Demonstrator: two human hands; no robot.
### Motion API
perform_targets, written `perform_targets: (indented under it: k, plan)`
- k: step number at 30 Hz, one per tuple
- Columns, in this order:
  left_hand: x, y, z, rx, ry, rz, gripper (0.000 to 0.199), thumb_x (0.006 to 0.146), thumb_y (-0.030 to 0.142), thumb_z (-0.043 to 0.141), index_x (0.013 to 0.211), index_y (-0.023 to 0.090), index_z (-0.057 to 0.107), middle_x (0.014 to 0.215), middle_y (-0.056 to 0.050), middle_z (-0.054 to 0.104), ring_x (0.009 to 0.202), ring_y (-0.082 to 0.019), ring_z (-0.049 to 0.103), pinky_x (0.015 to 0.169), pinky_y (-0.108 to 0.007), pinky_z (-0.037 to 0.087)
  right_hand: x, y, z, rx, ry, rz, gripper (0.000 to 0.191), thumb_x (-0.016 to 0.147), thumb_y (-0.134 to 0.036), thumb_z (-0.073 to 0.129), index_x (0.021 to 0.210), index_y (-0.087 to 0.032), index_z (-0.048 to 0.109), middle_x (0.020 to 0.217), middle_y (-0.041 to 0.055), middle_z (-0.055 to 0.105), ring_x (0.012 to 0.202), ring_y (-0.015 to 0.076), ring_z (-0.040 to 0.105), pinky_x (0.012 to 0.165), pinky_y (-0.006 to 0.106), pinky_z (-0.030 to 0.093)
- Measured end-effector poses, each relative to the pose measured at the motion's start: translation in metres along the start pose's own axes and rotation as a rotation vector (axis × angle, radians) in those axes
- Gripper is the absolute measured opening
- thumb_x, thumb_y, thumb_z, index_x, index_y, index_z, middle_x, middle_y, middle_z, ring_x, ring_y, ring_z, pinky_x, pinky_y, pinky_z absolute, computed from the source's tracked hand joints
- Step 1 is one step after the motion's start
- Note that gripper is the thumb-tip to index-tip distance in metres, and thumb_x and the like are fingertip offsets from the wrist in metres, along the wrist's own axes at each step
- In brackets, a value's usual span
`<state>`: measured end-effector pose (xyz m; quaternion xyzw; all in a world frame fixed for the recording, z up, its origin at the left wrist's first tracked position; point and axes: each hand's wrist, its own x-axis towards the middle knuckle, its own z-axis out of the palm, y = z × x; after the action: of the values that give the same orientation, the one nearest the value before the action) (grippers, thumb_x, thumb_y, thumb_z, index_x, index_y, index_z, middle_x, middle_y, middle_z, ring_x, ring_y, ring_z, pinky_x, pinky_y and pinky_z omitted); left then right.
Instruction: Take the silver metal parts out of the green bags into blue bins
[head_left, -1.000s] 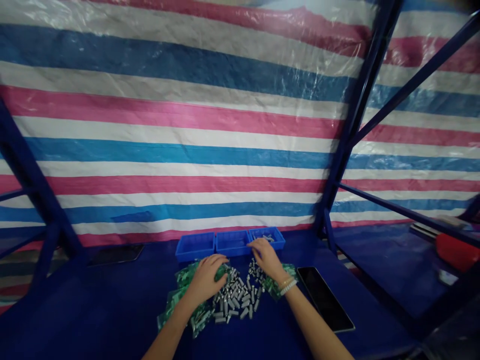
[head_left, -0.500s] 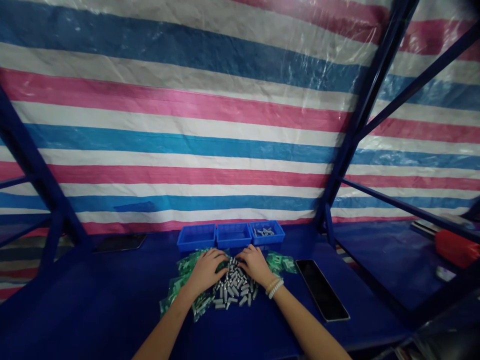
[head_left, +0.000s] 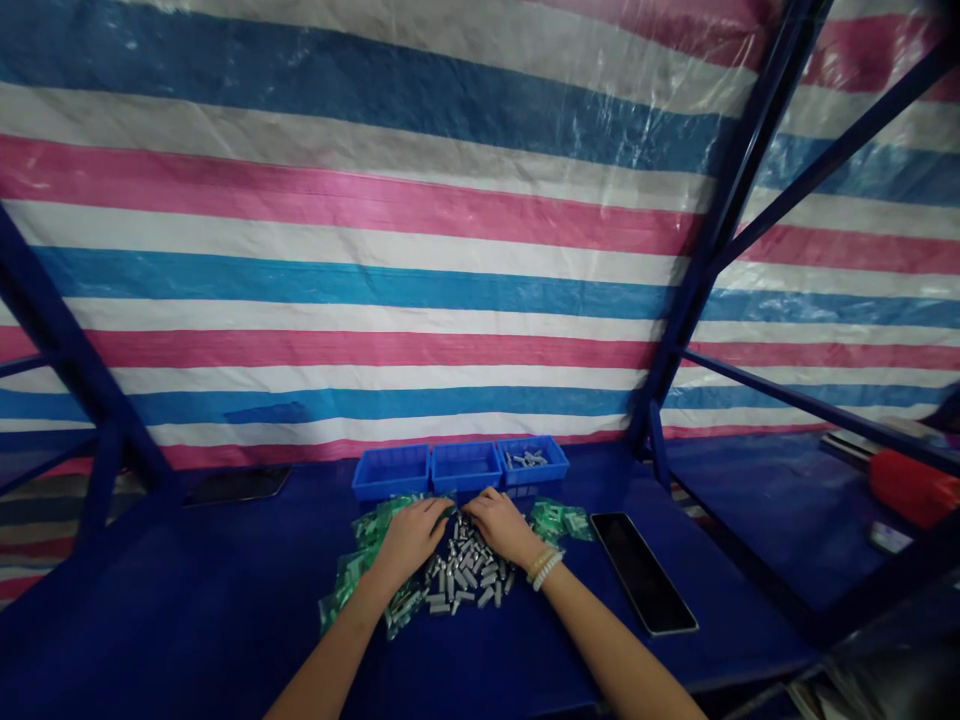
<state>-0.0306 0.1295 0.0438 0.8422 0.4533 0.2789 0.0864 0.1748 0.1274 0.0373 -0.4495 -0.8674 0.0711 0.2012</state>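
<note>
A heap of small silver metal pieces lies on the blue table. My left hand is at the heap's upper left, beside green-printed plastic packets. My right hand is at the upper right of the heap, a beaded bracelet on its wrist. The fingertips of both hands are close to each other and bent closed; what they hold, if anything, is too small to make out. More green packets lie right of my right hand.
Three blue trays stand behind the heap: a left one, a middle one and a right one with small silver pieces. A phone lies right, a dark flat object left. Blue metal posts flank the striped sheet.
Both hands have moved inward, and their fingertips are nearer each other above the heap. The left thumb has drawn in towards the fingers.
</note>
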Motion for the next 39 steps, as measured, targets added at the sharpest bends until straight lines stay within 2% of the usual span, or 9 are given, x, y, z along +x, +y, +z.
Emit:
perform_targets:
  k: [5, 13, 17, 22, 28, 31, 34, 36, 39]
  plan:
    - [0.000, -0.003, 0.003, -0.007, 0.026, -0.050, 0.033, 0.085, 0.016, 0.050, 0.113, 0.025, 0.064, 0.111, -0.006, 0.071, 0.098, -0.025, 0.067, 0.085, -0.035, 0.051, -0.002, 0.002, -0.001, 0.001, 0.003, 0.015, 0.021, 0.090, -0.015, 0.055, 0.107, -0.021, 0.065, 0.102, 0.0049, 0.068, 0.104, 0.0220, 0.050, 0.086, 0.033, 0.036]
    - [0.000, -0.006, 0.002, 0.010, 0.018, -0.059, 0.037, 0.085, 0.012, 0.045, 0.116, 0.023, 0.061, 0.113, -0.008, 0.070, 0.100, -0.026, 0.067, 0.086, -0.037, 0.051, -0.005, 0.002, -0.001, -0.038, -0.017, 0.053, 0.026, 0.083, -0.009, 0.053, 0.104, -0.018, 0.066, 0.102, 0.0066, 0.062, 0.102, 0.0224, 0.048, 0.083, 0.034, 0.037]
    - [0.000, -0.009, 0.002, -0.026, 0.038, -0.063, 0.042, 0.082, 0.007, 0.043, 0.116, 0.023, 0.061, 0.110, -0.008, 0.070, 0.095, -0.024, 0.067, 0.083, -0.035, 0.052, 0.002, -0.002, -0.004, -0.045, -0.022, 0.001, 0.033, 0.084, -0.005, 0.048, 0.112, -0.018, 0.062, 0.107, 0.0077, 0.062, 0.105, 0.0216, 0.047, 0.087, 0.033, 0.036]
    - [-0.001, -0.006, 0.004, -0.017, -0.013, -0.050, 0.035, 0.082, 0.016, 0.054, 0.117, 0.021, 0.061, 0.114, -0.009, 0.068, 0.104, -0.026, 0.063, 0.091, -0.038, 0.048, 0.016, -0.003, -0.001, 0.062, -0.057, -0.109, 0.036, 0.083, -0.003, 0.044, 0.114, -0.015, 0.058, 0.107, 0.0103, 0.061, 0.104, 0.0220, 0.049, 0.089, 0.033, 0.037]
    - [-0.001, -0.006, 0.008, 0.011, -0.066, -0.102, 0.051, 0.075, 0.012, 0.062, 0.125, 0.018, 0.053, 0.115, -0.012, 0.066, 0.107, -0.028, 0.060, 0.093, -0.040, 0.048, 0.020, 0.004, 0.011, 0.182, -0.031, -0.120, 0.046, 0.077, 0.004, 0.040, 0.117, -0.016, 0.050, 0.112, 0.0097, 0.060, 0.106, 0.0200, 0.054, 0.089, 0.030, 0.040]
    - [-0.001, -0.008, 0.010, 0.007, -0.056, -0.092, 0.045, 0.074, 0.010, 0.060, 0.119, 0.017, 0.056, 0.111, -0.012, 0.067, 0.104, -0.028, 0.061, 0.090, -0.039, 0.048, 0.018, 0.004, 0.015, 0.240, -0.053, -0.149, 0.043, 0.079, 0.001, 0.041, 0.118, -0.017, 0.048, 0.104, 0.0073, 0.064, 0.098, 0.0202, 0.060, 0.084, 0.030, 0.044]
    - [-0.002, -0.010, 0.012, -0.013, -0.043, -0.073, 0.040, 0.075, 0.008, 0.057, 0.113, 0.018, 0.058, 0.108, -0.010, 0.067, 0.102, -0.027, 0.062, 0.088, -0.037, 0.049, 0.015, 0.004, 0.017, 0.299, -0.037, -0.166, 0.044, 0.081, 0.003, 0.039, 0.120, -0.018, 0.045, 0.106, 0.0075, 0.065, 0.101, 0.0199, 0.061, 0.086, 0.029, 0.045]
    - [-0.002, -0.011, 0.014, -0.027, -0.035, -0.062, 0.038, 0.075, 0.008, 0.055, 0.111, 0.019, 0.059, 0.105, -0.009, 0.068, 0.100, -0.025, 0.063, 0.087, -0.035, 0.050, 0.012, 0.005, 0.016, 0.337, -0.013, -0.177, 0.044, 0.081, 0.005, 0.038, 0.118, -0.018, 0.047, 0.110, 0.0077, 0.064, 0.105, 0.0188, 0.060, 0.090, 0.029, 0.044]
    - [-0.002, -0.012, 0.015, -0.032, -0.034, -0.047, 0.033, 0.076, 0.008, 0.054, 0.106, 0.018, 0.062, 0.104, -0.009, 0.068, 0.101, -0.025, 0.062, 0.088, -0.036, 0.049, 0.008, 0.007, 0.011, 0.374, 0.002, -0.190, 0.041, 0.081, 0.006, 0.038, 0.111, -0.018, 0.053, 0.102, 0.0053, 0.065, 0.100, 0.0173, 0.061, 0.089, 0.029, 0.045]
